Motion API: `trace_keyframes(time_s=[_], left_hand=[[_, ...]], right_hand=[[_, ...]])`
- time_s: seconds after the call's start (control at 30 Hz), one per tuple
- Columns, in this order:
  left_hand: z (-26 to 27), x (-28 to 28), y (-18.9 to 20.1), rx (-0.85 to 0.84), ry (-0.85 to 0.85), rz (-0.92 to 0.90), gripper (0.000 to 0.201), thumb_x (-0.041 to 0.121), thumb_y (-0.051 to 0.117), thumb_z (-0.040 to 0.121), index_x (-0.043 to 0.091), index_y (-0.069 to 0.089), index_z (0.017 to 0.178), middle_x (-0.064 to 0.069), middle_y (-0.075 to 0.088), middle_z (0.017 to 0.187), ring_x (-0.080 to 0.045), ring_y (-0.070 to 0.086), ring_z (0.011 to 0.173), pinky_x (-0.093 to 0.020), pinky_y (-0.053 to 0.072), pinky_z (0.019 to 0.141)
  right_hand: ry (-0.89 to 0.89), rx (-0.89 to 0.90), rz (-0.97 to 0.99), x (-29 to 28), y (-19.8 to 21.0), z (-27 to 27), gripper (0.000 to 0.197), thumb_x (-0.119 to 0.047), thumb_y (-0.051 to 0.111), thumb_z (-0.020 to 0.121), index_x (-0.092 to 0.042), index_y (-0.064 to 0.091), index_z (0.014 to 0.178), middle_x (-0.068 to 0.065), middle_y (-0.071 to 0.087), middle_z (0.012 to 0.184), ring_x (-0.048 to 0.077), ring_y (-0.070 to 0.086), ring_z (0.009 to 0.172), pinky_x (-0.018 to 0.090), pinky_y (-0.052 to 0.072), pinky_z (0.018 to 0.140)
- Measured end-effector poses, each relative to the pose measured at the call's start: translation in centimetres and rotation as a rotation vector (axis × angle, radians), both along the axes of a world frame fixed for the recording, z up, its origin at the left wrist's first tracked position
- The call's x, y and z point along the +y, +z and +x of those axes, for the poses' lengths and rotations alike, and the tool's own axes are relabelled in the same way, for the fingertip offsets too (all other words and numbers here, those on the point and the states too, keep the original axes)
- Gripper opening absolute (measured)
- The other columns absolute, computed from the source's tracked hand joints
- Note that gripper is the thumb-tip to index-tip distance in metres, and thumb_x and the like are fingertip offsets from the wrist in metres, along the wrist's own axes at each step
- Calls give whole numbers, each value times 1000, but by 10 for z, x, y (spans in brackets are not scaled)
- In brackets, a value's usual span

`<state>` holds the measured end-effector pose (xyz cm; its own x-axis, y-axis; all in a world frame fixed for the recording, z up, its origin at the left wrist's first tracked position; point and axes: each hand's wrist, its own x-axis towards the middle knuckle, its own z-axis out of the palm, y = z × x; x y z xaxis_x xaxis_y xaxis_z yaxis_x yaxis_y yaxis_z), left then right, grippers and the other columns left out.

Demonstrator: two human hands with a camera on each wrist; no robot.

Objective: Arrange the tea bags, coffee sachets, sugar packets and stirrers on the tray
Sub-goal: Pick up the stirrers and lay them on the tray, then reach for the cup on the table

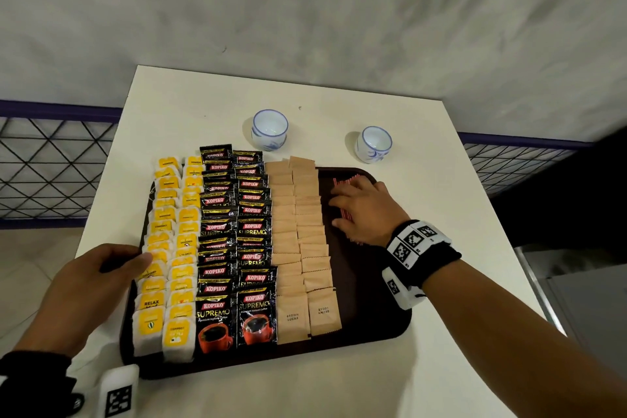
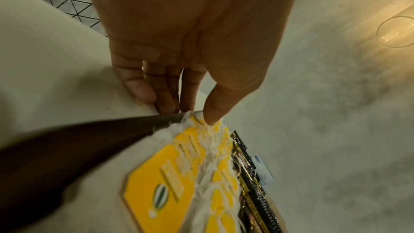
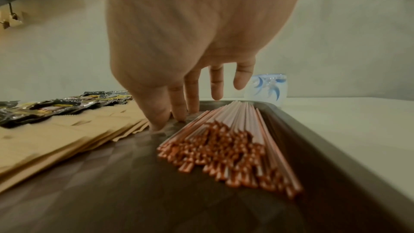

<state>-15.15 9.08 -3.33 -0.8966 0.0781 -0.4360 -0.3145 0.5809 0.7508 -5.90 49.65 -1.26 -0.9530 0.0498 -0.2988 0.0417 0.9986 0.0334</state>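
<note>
A dark brown tray [image 1: 366, 316] holds two rows of yellow tea bags [image 1: 169, 248], two rows of black coffee sachets [image 1: 237, 241], two rows of brown sugar packets [image 1: 298, 234] and a bundle of red stirrers [image 1: 342, 185] at its right end. My left hand [image 1: 135, 254] is at the tray's left rim [image 2: 89, 139], fingers nearly straight, thumb tip touching the tea bags [image 2: 170, 174]. My right hand [image 1: 339, 207] is spread over the stirrers [image 3: 230, 139], its thumb and nearest fingertips pressing on the tray floor [image 3: 156, 192] between the stirrers and the sugar packets [image 3: 56, 139].
Two white cups with blue patterns [image 1: 269, 129] [image 1: 373, 144] stand on the white table [image 1: 203, 102] behind the tray. A grey wall rises beyond the table. A metal mesh railing [image 1: 51, 163] runs along the left and right sides.
</note>
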Motion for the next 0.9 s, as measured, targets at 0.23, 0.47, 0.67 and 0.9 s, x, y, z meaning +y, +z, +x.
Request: trace_keyframes(time_s=[0.23, 0.47, 0.67, 0.9], left_hand=[[0, -1, -3, 9, -8, 19, 8, 34, 73, 89, 32, 67, 83, 3, 72, 92, -27, 64, 84, -49, 51, 86], [-4, -12, -11, 22, 0, 37, 19, 35, 70, 91, 53, 70, 84, 5, 75, 88, -26, 69, 83, -54, 57, 84], [-6, -17, -18, -15, -3, 84, 26, 17, 67, 95, 42, 74, 91, 5, 77, 84, -29, 75, 79, -52, 60, 80], [-11, -26, -33, -40, 51, 122, 27, 15, 70, 93, 40, 77, 100, -4, 78, 96, -34, 75, 88, -57, 58, 86]], right_hand=[[19, 18, 18, 7, -1, 6, 41, -46, 55, 94, -29, 60, 131, -12, 50, 138, 19, 35, 127, 41, 29, 96], [-400, 389, -243, 19, 3, 26, 40, -39, 65, 92, -16, 65, 124, 7, 55, 133, 28, 49, 123, 41, 43, 100], [-936, 278, -385, 32, -7, 71, 22, -23, 56, 95, -8, 73, 95, 11, 73, 101, 31, 66, 102, 27, 42, 79], [-943, 299, -512, 27, -18, 82, 20, -8, 58, 89, -9, 77, 92, 6, 75, 93, 18, 64, 87, 22, 40, 75]])
